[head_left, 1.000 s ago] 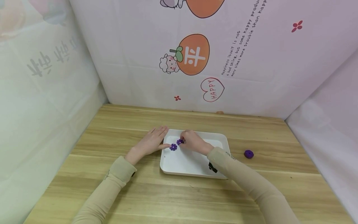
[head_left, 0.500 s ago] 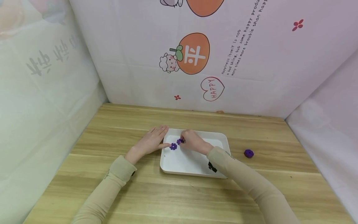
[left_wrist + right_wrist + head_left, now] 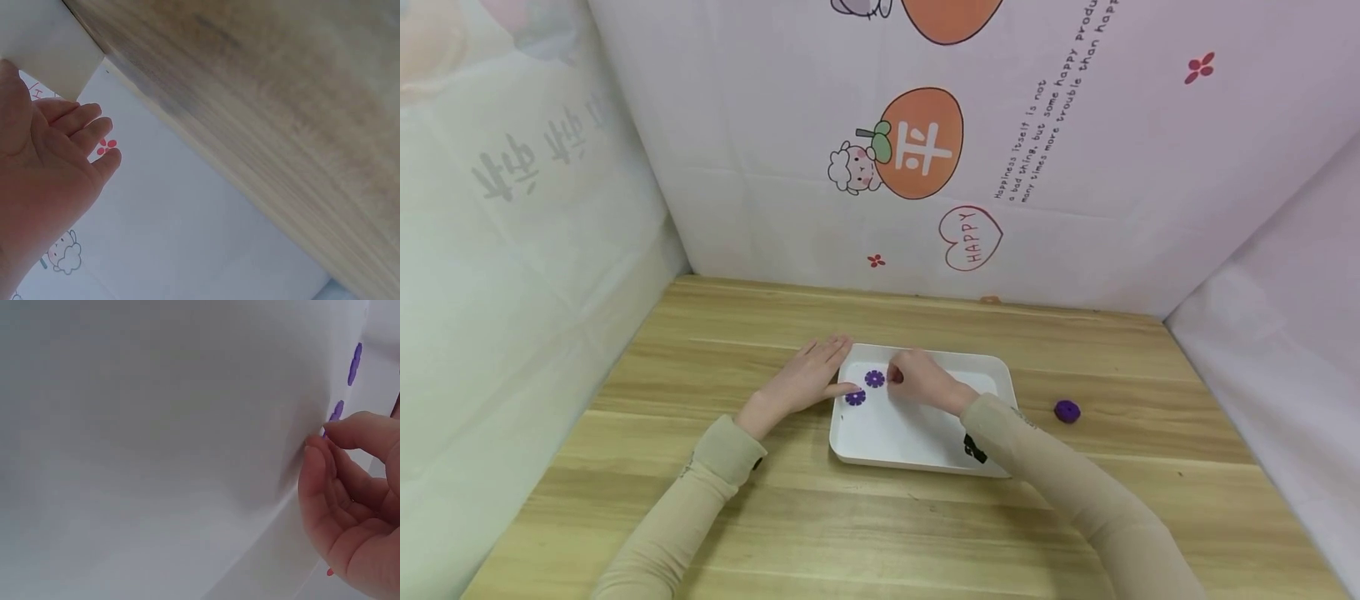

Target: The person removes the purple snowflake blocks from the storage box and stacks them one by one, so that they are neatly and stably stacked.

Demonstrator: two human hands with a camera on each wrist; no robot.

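Two purple flower-shaped discs with notched edges lie in the white tray point(image 3: 917, 425). My left hand point(image 3: 805, 377) rests at the tray's left rim with fingers straight, its thumb stretched over the nearer disc point(image 3: 855, 399) and partly covering it. The farther disc point(image 3: 875, 378) lies flat, wholly visible from the head. Just to its right my right hand point(image 3: 925, 382) is low over the tray. In the right wrist view the fingers of the right hand point(image 3: 356, 494) are loosely curled, thumb and forefinger slightly parted beside a purple disc point(image 3: 336, 411). Nothing shows between them.
A small stack of purple discs point(image 3: 1067, 412) stands on the wooden table point(image 3: 865, 533) to the right of the tray. White printed cloth point(image 3: 760, 150) walls in the back and both sides. A black strap point(image 3: 974, 448) shows under the right cuff.
The nearer disc has shifted slightly left, under the left thumb. The farther disc has slid a little left and the right fingers have come away from it to the right.
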